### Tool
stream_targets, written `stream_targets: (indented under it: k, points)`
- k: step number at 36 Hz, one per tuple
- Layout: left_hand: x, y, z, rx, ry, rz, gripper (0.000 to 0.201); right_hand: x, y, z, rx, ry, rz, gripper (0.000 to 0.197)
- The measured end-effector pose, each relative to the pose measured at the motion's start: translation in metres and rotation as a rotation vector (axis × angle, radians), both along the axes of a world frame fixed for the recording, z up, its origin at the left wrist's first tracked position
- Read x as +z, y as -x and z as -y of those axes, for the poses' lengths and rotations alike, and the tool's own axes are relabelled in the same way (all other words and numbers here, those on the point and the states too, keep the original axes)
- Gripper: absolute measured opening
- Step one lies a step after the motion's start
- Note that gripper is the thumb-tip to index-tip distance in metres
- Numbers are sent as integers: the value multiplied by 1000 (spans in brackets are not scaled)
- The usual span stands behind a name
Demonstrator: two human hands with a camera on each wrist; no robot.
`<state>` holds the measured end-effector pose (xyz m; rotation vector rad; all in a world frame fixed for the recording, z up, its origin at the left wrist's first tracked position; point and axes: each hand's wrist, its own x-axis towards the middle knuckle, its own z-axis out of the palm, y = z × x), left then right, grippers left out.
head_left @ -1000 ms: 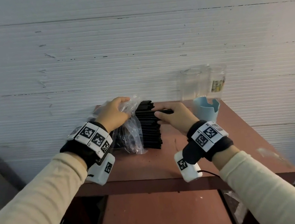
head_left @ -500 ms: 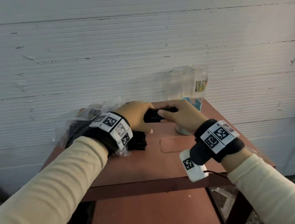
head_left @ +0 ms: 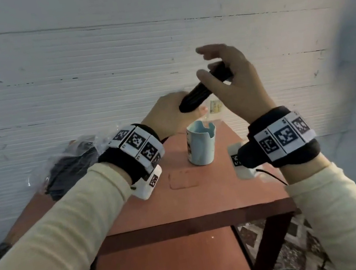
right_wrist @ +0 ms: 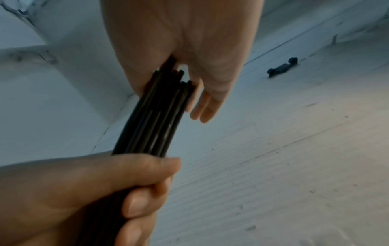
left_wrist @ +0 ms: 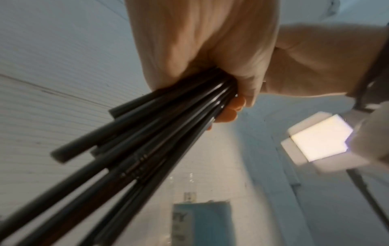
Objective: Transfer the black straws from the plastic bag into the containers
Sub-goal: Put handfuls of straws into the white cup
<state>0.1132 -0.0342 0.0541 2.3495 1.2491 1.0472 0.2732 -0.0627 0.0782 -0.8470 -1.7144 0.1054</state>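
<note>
A bundle of black straws (head_left: 194,98) (left_wrist: 136,149) (right_wrist: 155,119) hangs tilted in the air above the light blue cup (head_left: 202,145) (left_wrist: 202,221). My left hand (head_left: 166,115) (right_wrist: 94,191) grips its lower part with curled fingers. My right hand (head_left: 234,83) (right_wrist: 183,33) takes the upper end: the thumb lies across the bundle, the straw tips sit against the palm, the fingers stay nearly straight. The plastic bag (head_left: 71,166) with more black straws lies at the table's left back. A clear jar (head_left: 215,106) stands behind the cup, mostly hidden by my hands.
The red-brown table (head_left: 206,196) stands against a white ribbed wall, with a lower shelf (head_left: 171,268) beneath and patterned floor (head_left: 296,244) to the right. A shallow rectangular mark (head_left: 183,178) shows on the tabletop in front of the cup.
The right hand drew a bundle of straws out of the bag. The left hand left the bag and took the bundle. Both hands have lifted it up and right, over the cup.
</note>
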Motion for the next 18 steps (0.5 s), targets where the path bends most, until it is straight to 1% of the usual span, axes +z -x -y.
stream_targets:
  k: [2,4,7,9,11,13,15,18]
  points:
    - [2,-11,3,-22,27,129,29,10,0,1,27,-80,-60,32]
    - [-3,-21,6,-47,72,256,27,15,4,-1,50,-108,-68,30]
    - [-21,-31,8,-22,174,448,26,11,12,-6,22,-119,62,28]
    - [-41,-34,4,15,256,523,25,2,16,-9,1,-73,170,27]
    - [-63,-33,-1,48,354,528,24,-14,18,-12,-14,29,300,24]
    - [-82,-29,-4,77,443,482,22,-32,19,-14,5,118,415,20]
    - [-92,-25,-4,96,496,425,24,-44,20,-15,33,129,415,19]
    - [-88,-21,0,73,516,451,30,-43,22,-14,48,81,370,19]
